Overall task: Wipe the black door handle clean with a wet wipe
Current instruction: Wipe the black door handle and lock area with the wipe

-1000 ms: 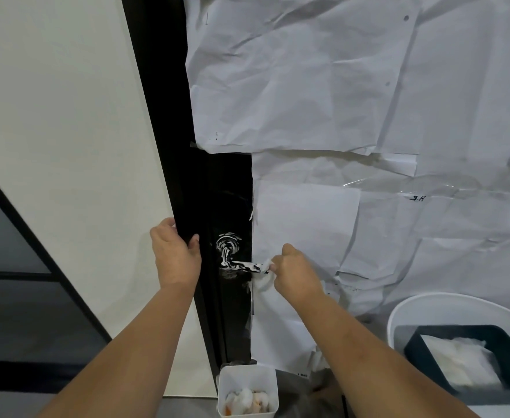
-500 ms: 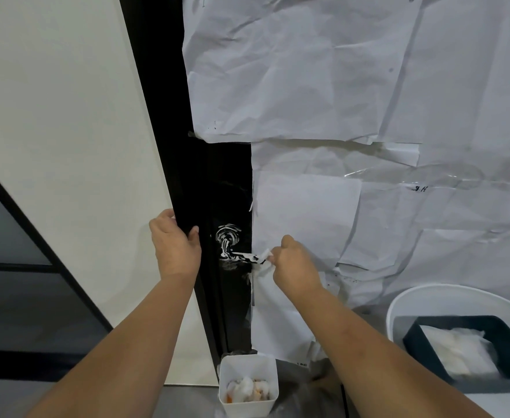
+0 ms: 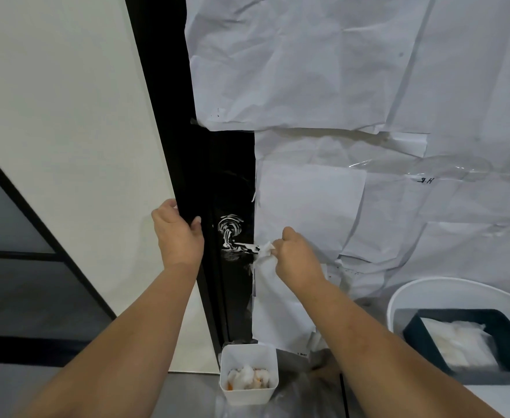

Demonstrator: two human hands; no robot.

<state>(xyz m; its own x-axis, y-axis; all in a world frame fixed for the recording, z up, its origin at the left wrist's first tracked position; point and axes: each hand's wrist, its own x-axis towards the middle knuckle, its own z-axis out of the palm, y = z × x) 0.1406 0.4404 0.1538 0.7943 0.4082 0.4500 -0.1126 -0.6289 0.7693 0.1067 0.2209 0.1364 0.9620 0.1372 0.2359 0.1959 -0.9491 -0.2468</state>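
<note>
The black door handle (image 3: 236,245) sticks out from a black door strip and is smeared with white streaks, also on its round base. My right hand (image 3: 296,254) pinches a crumpled white wet wipe (image 3: 265,250) against the handle's right tip. My left hand (image 3: 177,233) grips the door's black edge just left of the handle, thumb on the front face.
White paper sheets (image 3: 338,86) cover the door to the right. A small white bin (image 3: 248,377) with used wipes stands below the handle. At the lower right a white tub (image 3: 404,297) holds a dark box of fresh wipes (image 3: 459,346). A white wall panel (image 3: 66,116) is left.
My right hand has stayed at the handle's right end with the wipe, shifting only slightly. My left hand keeps its grip on the door edge.
</note>
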